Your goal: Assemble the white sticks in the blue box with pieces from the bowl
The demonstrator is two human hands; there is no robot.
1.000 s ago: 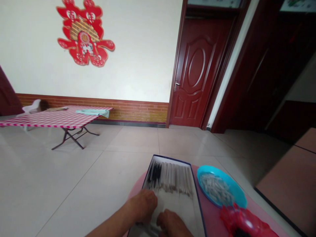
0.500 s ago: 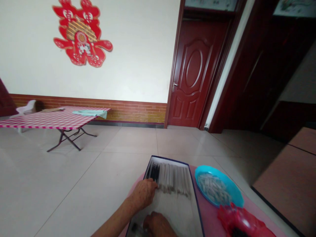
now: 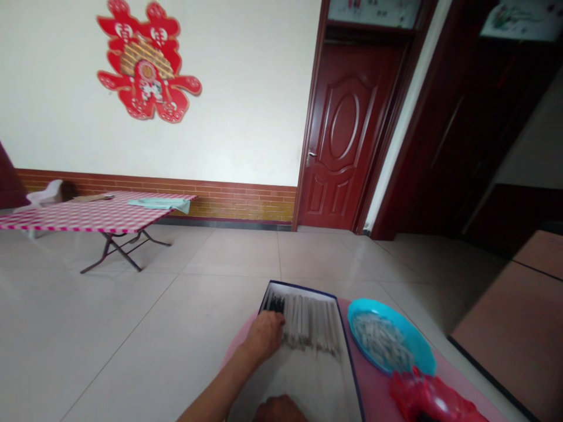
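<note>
A shallow white box (image 3: 348,375) with a dark blue rim lies on a pink table (image 3: 378,390). A row of thin pale sticks (image 3: 310,319) fills its far end, with a few black ones (image 3: 275,303) at the far left. My left hand (image 3: 265,335) reaches forward over the box, knuckles up and fingers curled down onto the black sticks. Only the back of my right hand (image 3: 279,409) shows, at the bottom edge over the near end of the box; its fingers are hidden.
A blue dish (image 3: 422,351) with small pale pieces sits right of the box, and a red plastic object (image 3: 433,398) lies in front of it. Across the tiled floor stands a folding table (image 3: 88,214) with a red checked cloth. A dark red door (image 3: 343,135) is closed.
My left hand has slid forward from the middle of the box to the black sticks at its far end. My right hand has dropped toward the bottom edge.
</note>
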